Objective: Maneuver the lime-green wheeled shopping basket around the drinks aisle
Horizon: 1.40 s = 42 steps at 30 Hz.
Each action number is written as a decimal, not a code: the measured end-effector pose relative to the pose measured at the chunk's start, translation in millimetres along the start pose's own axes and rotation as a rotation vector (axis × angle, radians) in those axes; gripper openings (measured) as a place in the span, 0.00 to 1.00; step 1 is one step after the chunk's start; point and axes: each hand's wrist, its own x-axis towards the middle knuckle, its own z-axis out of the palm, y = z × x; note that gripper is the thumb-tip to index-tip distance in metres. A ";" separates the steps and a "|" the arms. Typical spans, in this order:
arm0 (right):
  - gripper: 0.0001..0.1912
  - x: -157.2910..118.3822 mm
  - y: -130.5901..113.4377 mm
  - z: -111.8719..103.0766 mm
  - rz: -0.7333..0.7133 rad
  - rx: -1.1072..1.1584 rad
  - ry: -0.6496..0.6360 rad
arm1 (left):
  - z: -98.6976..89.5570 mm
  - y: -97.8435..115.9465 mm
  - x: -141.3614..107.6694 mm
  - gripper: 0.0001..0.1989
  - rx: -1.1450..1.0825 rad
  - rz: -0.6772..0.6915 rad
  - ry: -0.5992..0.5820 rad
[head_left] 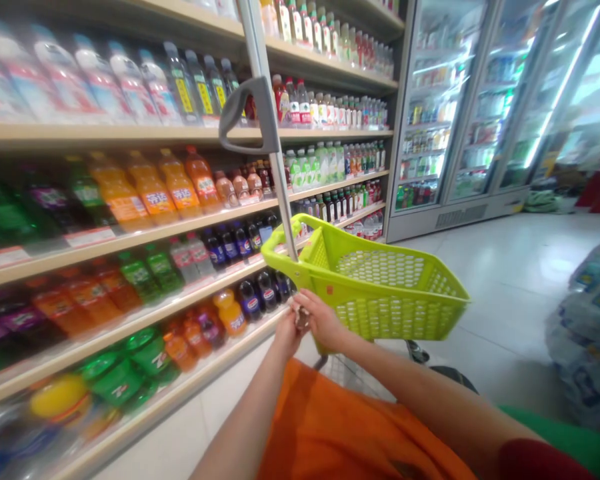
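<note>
Both my hands meet in front of my orange garment (350, 433), beside the near corner of a lime-green rolling basket (375, 300). My left hand (287, 330) and my right hand (323, 320) close around a small crumpled brown-and-white item (301, 317), too small to identify. Their fingers are curled together at it. Rising from the basket's left end is a metal pole with a grey handle (270, 117), which neither hand touches. The inside of the basket that shows is bare green mesh.
Shelves of bottled drinks (165, 187) line the left side, close to the basket. Glass-door fridges (440, 120) stand at the back right. Plastic-wrapped bottle packs (590, 327) are stacked at the right edge, on a pale tiled floor (505, 267).
</note>
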 end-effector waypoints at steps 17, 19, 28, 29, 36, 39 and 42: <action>0.19 -19.4 6.9 2.3 -0.235 -0.205 -0.122 | 2.4 -2.4 -17.4 0.03 -0.082 -0.289 -0.245; 0.17 -2.8 7.8 -2.6 -0.312 -0.275 -0.092 | -0.9 2.2 -11.1 0.06 0.136 -0.129 -0.145; 0.17 49.3 21.9 -12.2 -0.451 -0.533 -0.212 | -8.8 14.7 8.3 0.23 1.058 0.500 0.179; 0.17 39.3 26.4 -6.6 -0.453 -0.540 -0.259 | -9.4 12.1 6.5 0.24 1.221 0.539 0.185; 0.13 -30.2 43.1 9.6 -0.392 -0.530 -0.403 | -23.0 -8.3 -1.6 0.27 1.724 0.475 0.142; 0.15 -15.3 35.2 -8.1 -0.426 -0.499 -0.279 | -24.4 -8.3 -0.3 0.29 1.759 0.440 0.160; 0.18 13.7 30.3 -26.1 -0.411 -0.517 -0.104 | -17.7 -6.6 1.6 0.30 1.776 0.477 0.200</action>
